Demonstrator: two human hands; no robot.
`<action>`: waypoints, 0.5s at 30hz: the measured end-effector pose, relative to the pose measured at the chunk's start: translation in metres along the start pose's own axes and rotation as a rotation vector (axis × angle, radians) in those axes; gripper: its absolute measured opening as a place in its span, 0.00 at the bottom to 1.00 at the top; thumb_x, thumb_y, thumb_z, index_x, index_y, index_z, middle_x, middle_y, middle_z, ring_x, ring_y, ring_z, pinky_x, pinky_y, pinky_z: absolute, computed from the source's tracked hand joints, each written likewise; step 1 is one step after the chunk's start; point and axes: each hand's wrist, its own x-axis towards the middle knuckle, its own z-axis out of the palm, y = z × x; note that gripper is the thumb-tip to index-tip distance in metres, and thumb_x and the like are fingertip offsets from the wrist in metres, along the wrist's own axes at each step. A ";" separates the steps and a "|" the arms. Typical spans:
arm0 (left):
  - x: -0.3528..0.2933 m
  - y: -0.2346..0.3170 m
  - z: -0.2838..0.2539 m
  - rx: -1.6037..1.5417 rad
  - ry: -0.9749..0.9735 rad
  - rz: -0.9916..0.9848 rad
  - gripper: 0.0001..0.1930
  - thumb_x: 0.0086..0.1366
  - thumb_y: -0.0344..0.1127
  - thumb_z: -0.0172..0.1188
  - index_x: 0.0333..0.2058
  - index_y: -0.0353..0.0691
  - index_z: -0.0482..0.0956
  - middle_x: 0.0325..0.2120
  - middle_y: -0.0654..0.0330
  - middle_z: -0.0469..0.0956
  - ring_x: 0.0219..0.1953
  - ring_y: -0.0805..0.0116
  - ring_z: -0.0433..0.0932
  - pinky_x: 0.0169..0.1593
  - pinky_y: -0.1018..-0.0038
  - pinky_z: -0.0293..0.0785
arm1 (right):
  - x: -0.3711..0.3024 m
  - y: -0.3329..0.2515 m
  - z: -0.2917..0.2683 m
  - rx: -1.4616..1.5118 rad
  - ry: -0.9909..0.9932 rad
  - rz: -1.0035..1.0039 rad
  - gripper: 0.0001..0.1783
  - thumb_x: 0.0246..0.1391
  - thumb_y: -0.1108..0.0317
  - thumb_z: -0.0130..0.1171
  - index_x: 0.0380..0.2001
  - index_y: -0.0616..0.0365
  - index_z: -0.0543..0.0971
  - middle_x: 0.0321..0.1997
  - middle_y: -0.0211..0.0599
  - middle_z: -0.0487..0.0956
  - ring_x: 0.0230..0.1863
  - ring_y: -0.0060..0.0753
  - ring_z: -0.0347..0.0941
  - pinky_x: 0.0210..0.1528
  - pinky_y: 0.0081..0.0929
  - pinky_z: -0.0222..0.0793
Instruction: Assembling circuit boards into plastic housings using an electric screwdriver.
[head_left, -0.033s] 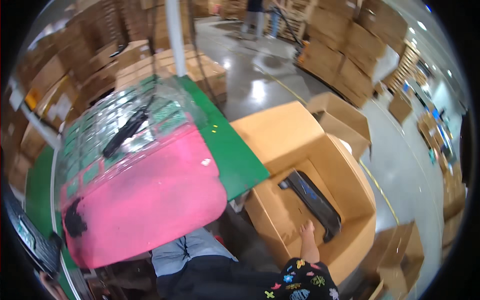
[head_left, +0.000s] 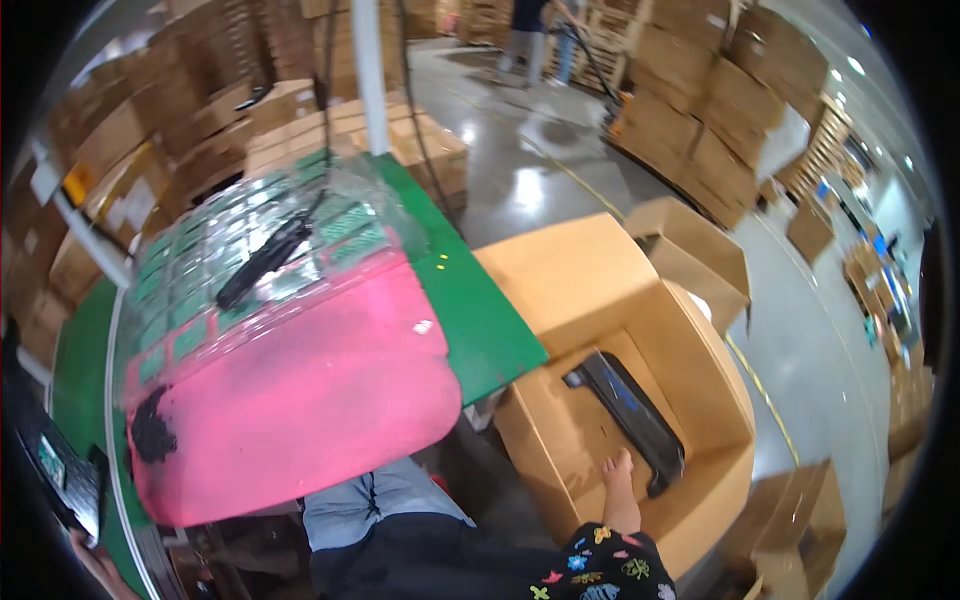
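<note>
Inside the large open cardboard box (head_left: 540,440), to my right, lies a long black plastic housing (head_left: 635,415) with bluish marks. My right hand (head_left: 617,468) reaches over the box's near wall, beside the housing's lower half; its fingers look loosely extended and hold nothing I can see. At the far left rim of the view, my left hand (head_left: 92,562) grips the lower edge of a dark panel-like part (head_left: 65,470) with a green patch and a shiny pale area. That part is bent by the lens and partly cut off, and most of the left fingers are hidden.
A worn pink mat (head_left: 300,410) covers part of the green worktable (head_left: 485,330). Behind it lie clear plastic trays (head_left: 180,270) with a black power tool (head_left: 265,262) on its cord. A white post (head_left: 368,80) rises at the back. More cartons (head_left: 700,240) stand right.
The view has shifted slightly, moving the table and box a little right and down. The dark part at my left sits a bit lower. My right hand stays beside the housing.
</note>
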 end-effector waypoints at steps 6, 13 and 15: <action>-0.044 -0.016 0.016 -0.370 0.299 -0.544 0.17 0.65 0.39 0.57 0.49 0.36 0.76 0.42 0.55 0.81 0.41 0.61 0.82 0.41 0.72 0.84 | 0.062 -0.073 -0.012 0.148 -0.304 -0.284 0.35 0.48 0.46 0.61 0.59 0.45 0.71 0.64 0.28 0.70 0.66 0.33 0.59 0.64 0.42 0.49; -0.055 -0.022 -0.029 -0.437 0.400 -0.615 0.21 0.64 0.41 0.63 0.50 0.33 0.76 0.42 0.52 0.79 0.39 0.51 0.80 0.40 0.77 0.86 | 0.044 -0.112 0.019 0.521 0.037 0.060 0.24 0.48 0.38 0.65 0.35 0.40 0.71 0.33 0.19 0.72 0.33 0.23 0.69 0.35 0.27 0.68; -0.047 -0.038 -0.016 -0.511 0.463 -0.608 0.27 0.63 0.46 0.65 0.53 0.34 0.73 0.49 0.52 0.74 0.46 0.52 0.77 0.45 0.72 0.85 | 0.019 -0.127 0.023 0.553 0.076 -0.146 0.19 0.55 0.42 0.50 0.26 0.44 0.72 0.28 0.32 0.73 0.29 0.33 0.68 0.32 0.28 0.71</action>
